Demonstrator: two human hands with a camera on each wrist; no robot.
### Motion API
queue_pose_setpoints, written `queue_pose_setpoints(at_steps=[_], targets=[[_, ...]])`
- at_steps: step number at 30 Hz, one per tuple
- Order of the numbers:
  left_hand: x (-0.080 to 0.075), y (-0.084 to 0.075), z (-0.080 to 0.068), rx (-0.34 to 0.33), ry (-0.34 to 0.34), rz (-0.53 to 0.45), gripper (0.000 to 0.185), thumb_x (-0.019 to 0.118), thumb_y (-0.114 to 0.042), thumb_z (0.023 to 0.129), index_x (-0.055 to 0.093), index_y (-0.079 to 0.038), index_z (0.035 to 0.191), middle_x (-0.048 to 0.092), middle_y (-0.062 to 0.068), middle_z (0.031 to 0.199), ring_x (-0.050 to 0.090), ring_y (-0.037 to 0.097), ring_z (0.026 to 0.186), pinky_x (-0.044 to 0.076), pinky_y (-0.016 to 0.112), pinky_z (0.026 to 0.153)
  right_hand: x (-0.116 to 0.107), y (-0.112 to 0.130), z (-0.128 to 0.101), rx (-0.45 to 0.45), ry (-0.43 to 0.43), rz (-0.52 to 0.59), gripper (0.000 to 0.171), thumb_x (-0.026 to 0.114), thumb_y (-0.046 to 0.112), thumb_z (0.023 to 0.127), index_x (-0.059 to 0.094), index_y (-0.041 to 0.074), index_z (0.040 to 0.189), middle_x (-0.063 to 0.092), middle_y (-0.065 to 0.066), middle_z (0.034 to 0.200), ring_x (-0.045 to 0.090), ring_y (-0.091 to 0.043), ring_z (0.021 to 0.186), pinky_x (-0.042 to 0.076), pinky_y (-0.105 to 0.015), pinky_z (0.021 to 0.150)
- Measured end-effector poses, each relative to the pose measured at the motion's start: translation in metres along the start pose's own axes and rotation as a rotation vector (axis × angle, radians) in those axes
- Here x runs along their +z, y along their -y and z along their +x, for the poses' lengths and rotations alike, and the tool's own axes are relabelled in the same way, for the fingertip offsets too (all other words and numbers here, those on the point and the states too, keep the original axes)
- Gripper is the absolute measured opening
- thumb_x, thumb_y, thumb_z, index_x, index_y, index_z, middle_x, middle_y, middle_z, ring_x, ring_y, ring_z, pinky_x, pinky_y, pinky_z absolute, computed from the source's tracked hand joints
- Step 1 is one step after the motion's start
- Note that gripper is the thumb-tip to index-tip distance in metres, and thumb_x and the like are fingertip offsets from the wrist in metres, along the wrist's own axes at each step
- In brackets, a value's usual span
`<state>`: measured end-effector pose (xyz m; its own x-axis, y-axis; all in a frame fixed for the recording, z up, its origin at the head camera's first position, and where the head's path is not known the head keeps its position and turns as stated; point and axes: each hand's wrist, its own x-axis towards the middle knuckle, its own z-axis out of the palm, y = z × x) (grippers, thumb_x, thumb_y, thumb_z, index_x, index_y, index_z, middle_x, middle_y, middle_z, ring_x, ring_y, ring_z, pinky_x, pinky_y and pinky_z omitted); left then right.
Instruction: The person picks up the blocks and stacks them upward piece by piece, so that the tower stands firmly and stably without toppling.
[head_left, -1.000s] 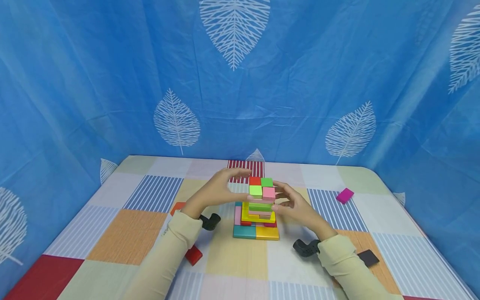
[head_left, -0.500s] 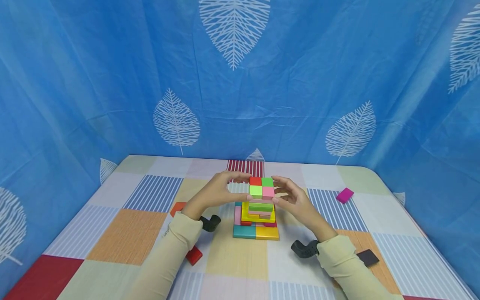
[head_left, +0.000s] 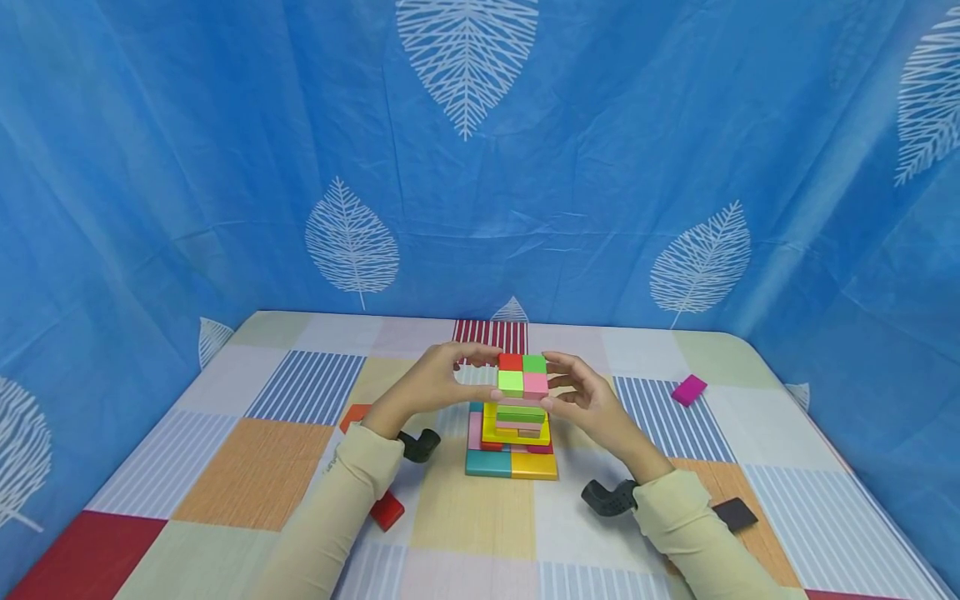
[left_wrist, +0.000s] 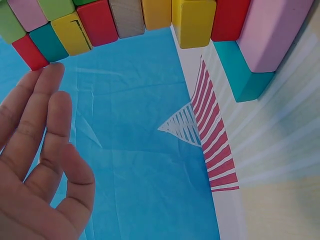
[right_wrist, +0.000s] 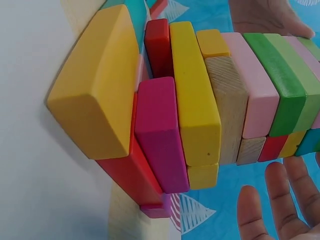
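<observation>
A stepped tower of coloured wooden blocks [head_left: 521, 415] stands upright on the cloth, wide at the base and narrower above. Its top shows a red block [head_left: 511, 362], a green block [head_left: 534, 363], a light green block [head_left: 510, 383] and a pink block [head_left: 535, 383], side by side. My left hand [head_left: 431, 383] flanks the top, thumb by the light green block and forefinger by the red. From the other side, my right hand [head_left: 591, 402] has its thumb at the pink block and forefinger by the green. Both wrist views show fairly straight fingers near the tower's back [left_wrist: 105, 22].
Loose on the patchwork cloth [head_left: 472, 525] lie a magenta block [head_left: 688, 390] at right, a black block [head_left: 735, 514] by the right sleeve, and a red block [head_left: 387, 510] and an orange-red piece [head_left: 355, 415] by the left arm. A blue curtain [head_left: 480, 225] surrounds the table.
My right hand has risen slightly, its thumb moving up to the pink block. The top blocks sit more evenly together, the pink one shifted slightly left. My left hand has barely moved.
</observation>
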<state>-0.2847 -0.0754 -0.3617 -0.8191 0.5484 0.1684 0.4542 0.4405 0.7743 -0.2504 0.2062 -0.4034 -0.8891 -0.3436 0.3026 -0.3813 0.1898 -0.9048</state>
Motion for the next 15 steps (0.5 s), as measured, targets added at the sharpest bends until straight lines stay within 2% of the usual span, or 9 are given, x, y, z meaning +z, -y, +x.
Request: queue_pose_setpoints(at_steps=[8, 10, 15], targets=[[-0.010, 0.006, -0.012, 0.016, 0.027, 0.045, 0.065, 0.086, -0.025, 0.095, 0.062, -0.006, 0.151, 0.072, 0.011, 0.137, 0.064, 0.032, 0.120, 0.053, 0.044, 0.098, -0.001, -0.008, -0.001, 0.024, 0.049, 0.000, 0.073, 0.079, 0.006, 0.095, 0.043, -0.006, 0.158, 0.057, -0.031, 0.144, 0.060, -0.038, 0.122, 0.058, -0.030, 0.099], [-0.014, 0.009, -0.018, 0.026, 0.053, 0.046, 0.061, 0.085, -0.024, 0.096, 0.063, -0.005, 0.150, 0.072, 0.014, 0.136, 0.066, 0.035, 0.119, 0.053, 0.048, 0.098, -0.002, -0.011, -0.002, 0.039, 0.068, 0.003, 0.075, 0.080, 0.007, 0.095, 0.042, -0.007, 0.158, 0.057, -0.031, 0.144, 0.059, -0.039, 0.123, 0.057, -0.030, 0.098], [-0.027, 0.018, -0.038, 0.038, 0.118, 0.057, 0.047, 0.079, -0.022, 0.100, 0.069, -0.003, 0.142, 0.072, 0.016, 0.136, 0.067, 0.033, 0.117, 0.054, 0.053, 0.099, -0.002, -0.015, -0.002, 0.063, 0.114, -0.013, 0.076, 0.082, 0.009, 0.093, 0.044, -0.005, 0.157, 0.059, -0.030, 0.142, 0.061, -0.041, 0.122, 0.058, -0.034, 0.098]])
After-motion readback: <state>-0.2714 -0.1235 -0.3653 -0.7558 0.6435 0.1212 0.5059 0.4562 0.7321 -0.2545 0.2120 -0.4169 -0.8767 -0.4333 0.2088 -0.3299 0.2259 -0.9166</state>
